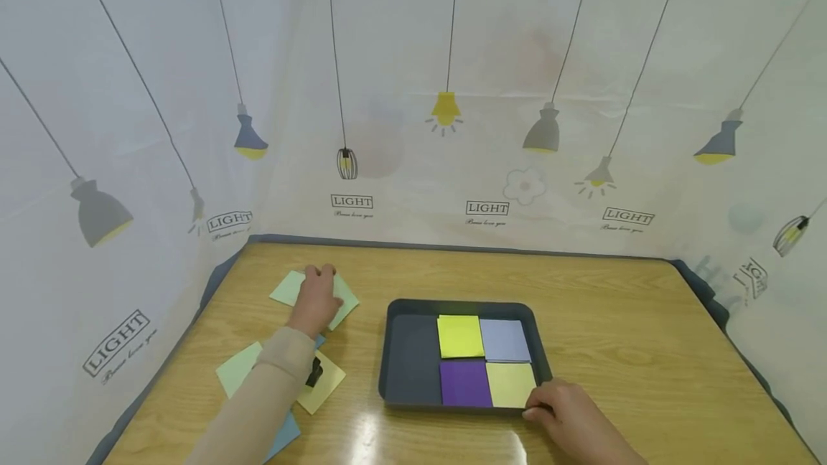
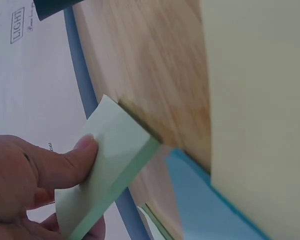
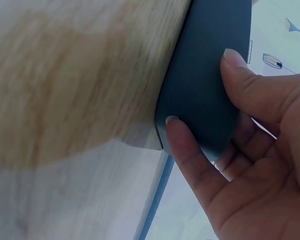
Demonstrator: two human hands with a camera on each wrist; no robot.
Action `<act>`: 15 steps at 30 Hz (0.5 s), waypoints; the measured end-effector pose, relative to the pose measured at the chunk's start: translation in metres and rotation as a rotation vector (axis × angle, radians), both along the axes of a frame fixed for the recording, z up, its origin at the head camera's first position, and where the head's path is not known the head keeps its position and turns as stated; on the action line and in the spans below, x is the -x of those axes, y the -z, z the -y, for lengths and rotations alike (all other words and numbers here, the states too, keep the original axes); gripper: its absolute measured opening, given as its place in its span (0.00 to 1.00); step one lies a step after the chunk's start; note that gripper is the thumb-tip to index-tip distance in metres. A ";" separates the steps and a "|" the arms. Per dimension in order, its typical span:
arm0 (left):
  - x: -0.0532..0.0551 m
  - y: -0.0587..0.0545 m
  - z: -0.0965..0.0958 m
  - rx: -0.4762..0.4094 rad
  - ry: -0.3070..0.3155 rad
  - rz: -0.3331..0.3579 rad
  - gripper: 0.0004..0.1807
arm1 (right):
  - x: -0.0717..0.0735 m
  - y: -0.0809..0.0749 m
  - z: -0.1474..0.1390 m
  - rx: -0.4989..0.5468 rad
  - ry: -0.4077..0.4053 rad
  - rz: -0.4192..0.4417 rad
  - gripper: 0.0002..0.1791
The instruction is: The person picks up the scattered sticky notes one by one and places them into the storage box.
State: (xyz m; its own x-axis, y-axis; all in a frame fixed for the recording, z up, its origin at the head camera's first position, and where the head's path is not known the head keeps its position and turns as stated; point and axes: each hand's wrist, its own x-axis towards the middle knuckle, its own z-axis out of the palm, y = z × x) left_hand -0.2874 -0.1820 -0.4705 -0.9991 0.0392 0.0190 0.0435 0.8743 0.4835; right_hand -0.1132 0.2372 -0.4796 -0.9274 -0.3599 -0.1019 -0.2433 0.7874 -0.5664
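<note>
Curtained-off workspace: lamp-printed sheeting (image 1: 400, 20) around wooden table (image 1: 646, 350)

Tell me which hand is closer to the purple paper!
Right: the right hand grips the tray at its near right corner, right of the purple paper. The left hand is farther, left of the tray, holding green paper.

Head view: lighting moderate, even and diffuse. Counter (image 1: 633, 350) carries two glare patches on the near side of the tray (image 1: 410, 357), the left one larger and brighter. Wall (image 1: 413, 228) beyond the tray slightly hazy; its fine script (image 1: 487, 222) smeared. Left wrist view: dimmer, soft overall. Right wrist view: counter grain beside the tray blurred, with a pale sheen.
</note>
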 end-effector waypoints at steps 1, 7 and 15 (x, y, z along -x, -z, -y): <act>0.000 0.000 -0.001 0.014 0.003 -0.005 0.31 | 0.000 0.000 0.000 0.001 0.000 -0.005 0.03; -0.001 0.000 -0.007 0.065 0.002 -0.041 0.24 | -0.001 -0.002 0.001 0.007 0.009 -0.012 0.04; -0.002 0.002 -0.010 0.089 0.004 -0.073 0.17 | -0.001 -0.002 0.002 -0.002 0.023 0.004 0.03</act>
State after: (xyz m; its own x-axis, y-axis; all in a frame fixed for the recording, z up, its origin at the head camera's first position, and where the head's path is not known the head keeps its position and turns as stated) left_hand -0.2854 -0.1719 -0.4728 -0.9950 0.0476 0.0875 0.0788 0.9134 0.3995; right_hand -0.1118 0.2350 -0.4777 -0.9348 -0.3387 -0.1067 -0.2229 0.7936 -0.5661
